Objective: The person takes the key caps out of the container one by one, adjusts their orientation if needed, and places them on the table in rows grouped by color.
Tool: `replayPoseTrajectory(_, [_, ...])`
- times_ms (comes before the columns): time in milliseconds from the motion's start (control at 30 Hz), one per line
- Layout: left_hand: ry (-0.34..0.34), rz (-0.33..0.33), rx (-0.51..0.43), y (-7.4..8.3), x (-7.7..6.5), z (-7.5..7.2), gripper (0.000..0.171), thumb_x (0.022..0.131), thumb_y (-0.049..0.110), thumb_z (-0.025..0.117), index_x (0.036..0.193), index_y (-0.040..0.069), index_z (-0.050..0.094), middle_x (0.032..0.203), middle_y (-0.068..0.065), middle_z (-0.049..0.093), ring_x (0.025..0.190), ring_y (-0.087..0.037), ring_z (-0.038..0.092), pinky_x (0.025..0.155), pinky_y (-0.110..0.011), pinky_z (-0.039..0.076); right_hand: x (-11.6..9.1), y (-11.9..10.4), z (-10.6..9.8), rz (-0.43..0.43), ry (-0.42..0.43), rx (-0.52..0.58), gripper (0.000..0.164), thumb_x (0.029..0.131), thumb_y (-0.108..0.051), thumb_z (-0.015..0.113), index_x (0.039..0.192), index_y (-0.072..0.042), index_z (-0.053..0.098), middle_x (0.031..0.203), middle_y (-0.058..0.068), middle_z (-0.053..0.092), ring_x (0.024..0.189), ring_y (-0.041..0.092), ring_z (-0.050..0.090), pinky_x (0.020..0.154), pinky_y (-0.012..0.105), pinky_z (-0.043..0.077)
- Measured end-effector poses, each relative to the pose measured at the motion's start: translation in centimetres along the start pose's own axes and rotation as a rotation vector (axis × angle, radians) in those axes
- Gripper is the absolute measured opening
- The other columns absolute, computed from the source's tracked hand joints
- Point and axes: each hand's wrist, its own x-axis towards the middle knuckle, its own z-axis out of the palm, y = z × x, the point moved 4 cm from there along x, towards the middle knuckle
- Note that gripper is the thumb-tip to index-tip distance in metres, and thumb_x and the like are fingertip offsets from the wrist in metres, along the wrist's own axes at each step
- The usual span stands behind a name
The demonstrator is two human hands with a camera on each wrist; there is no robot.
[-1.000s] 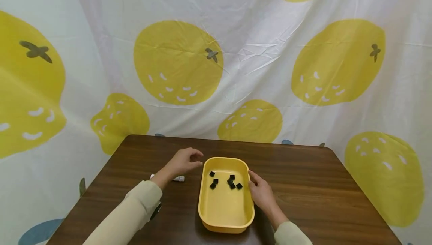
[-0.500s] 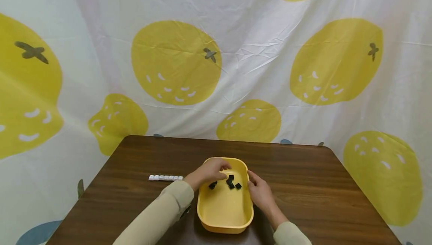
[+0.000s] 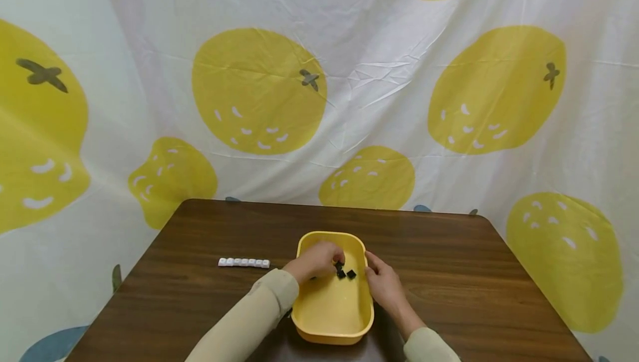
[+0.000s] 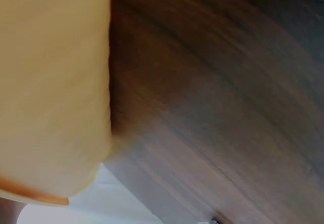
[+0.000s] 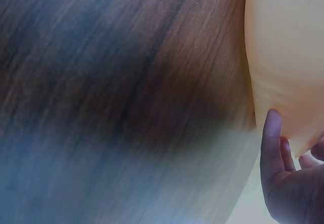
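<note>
A yellow rectangular tray (image 3: 331, 313) stands on the dark wooden table, with several small black square keycaps (image 3: 351, 274) on its floor. My left hand (image 3: 320, 258) reaches in over the tray's left rim, fingers bent down at the black keycaps and hiding some of them. Whether a keycap is between the fingertips I cannot tell. At the right rim, my right hand (image 3: 385, 284) holds the tray. In the right wrist view its fingers (image 5: 272, 133) lie against the outer wall, with the thumb near the rim. Only the tray's outer wall (image 4: 55, 82) and table show in the left wrist view.
Left of the tray, a straight row of several white keycaps (image 3: 243, 263) lies on the wooden table (image 3: 449, 273). Behind the table's far edge hangs a white curtain (image 3: 374, 90) printed with yellow lemons.
My left hand has moved right from beside the tray, over its left rim and down to the black keycaps, uncovering the white row. My right hand keeps its place at the right rim.
</note>
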Motion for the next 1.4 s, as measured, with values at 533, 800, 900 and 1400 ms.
replayPoseTrajectory(533, [-0.019, -0.023, 0.038, -0.1, 0.2, 0.5, 0.021, 0.081, 0.002, 0.074, 0.1, 0.011, 0.077, 0.084, 0.005, 0.067, 0.075, -0.007, 0.057, 0.07, -0.021, 0.048, -0.3, -0.2, -0.2, 0.006, 0.006, 0.008, 0.043, 0.101, -0.009, 0.05, 0.143, 0.0, 0.051, 0.114, 0.021, 0.066, 0.091, 0.024, 0.062, 0.079, 0.04, 0.051])
replayPoseTrajectory(800, [0.01, -0.041, -0.029, -0.1, 0.1, -0.1, 0.022, 0.083, 0.004, 0.071, 0.104, 0.008, 0.077, 0.098, -0.001, 0.072, 0.087, -0.013, 0.064, 0.076, -0.026, 0.052, -0.3, -0.2, -0.3, 0.0, 0.005, -0.009, 0.043, 0.101, -0.01, 0.051, 0.143, -0.001, 0.051, 0.116, 0.021, 0.065, 0.094, 0.026, 0.061, 0.082, 0.043, 0.05])
replayPoseTrajectory(900, [0.037, -0.025, -0.06, -0.2, 0.0, -0.8, 0.02, 0.083, 0.004, 0.072, 0.102, 0.007, 0.077, 0.096, -0.002, 0.073, 0.084, -0.013, 0.064, 0.075, -0.027, 0.052, -0.2, -0.3, -0.2, 0.0, 0.004, -0.006, 0.043, 0.101, -0.01, 0.05, 0.143, -0.001, 0.051, 0.119, 0.022, 0.065, 0.096, 0.027, 0.06, 0.084, 0.044, 0.05])
replayPoseTrajectory(1400, [0.215, -0.048, -0.237, -3.5, -3.8, -5.7, 0.018, 0.089, 0.01, 0.072, 0.106, 0.005, 0.074, 0.095, -0.003, 0.068, 0.079, -0.014, 0.061, 0.069, -0.03, 0.052, -0.2, -0.2, 0.0, 0.024, -0.006, 0.009, 0.045, 0.101, -0.012, 0.049, 0.145, -0.003, 0.05, 0.122, 0.021, 0.063, 0.098, 0.027, 0.061, 0.085, 0.044, 0.05])
